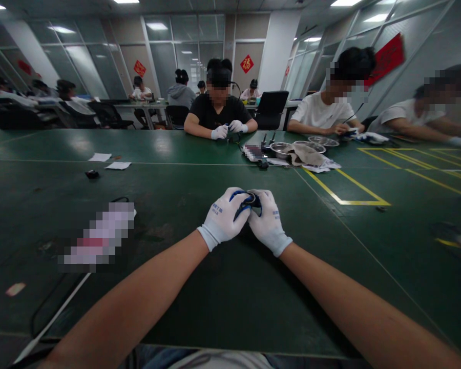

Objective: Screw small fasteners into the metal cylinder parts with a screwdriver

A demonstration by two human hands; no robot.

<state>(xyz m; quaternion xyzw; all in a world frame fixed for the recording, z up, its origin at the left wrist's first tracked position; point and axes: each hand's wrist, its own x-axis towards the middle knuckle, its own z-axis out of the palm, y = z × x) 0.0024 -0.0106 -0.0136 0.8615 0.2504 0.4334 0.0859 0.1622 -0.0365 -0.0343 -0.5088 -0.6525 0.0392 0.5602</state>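
Note:
My left hand (225, 214) and my right hand (267, 221) meet over the green table (230, 302), both in white gloves with blue palms and fingertips. Between their curled fingers is a small dark object (251, 199) with a shiny curved edge. Its kind cannot be made out, since the fingers cover most of it. The thumbs come close together on the side nearer me. Both wrists are bent inward, a little above the tabletop or resting on it; I cannot tell which.
A blurred-out device (100, 236) with a cable lies at left, near a small black item (92, 174) and white papers (118, 165). Metal bowls (280, 148) and a grey cloth (305, 155) stand ahead. Across the table sits a gloved person (218, 110); others sit at right.

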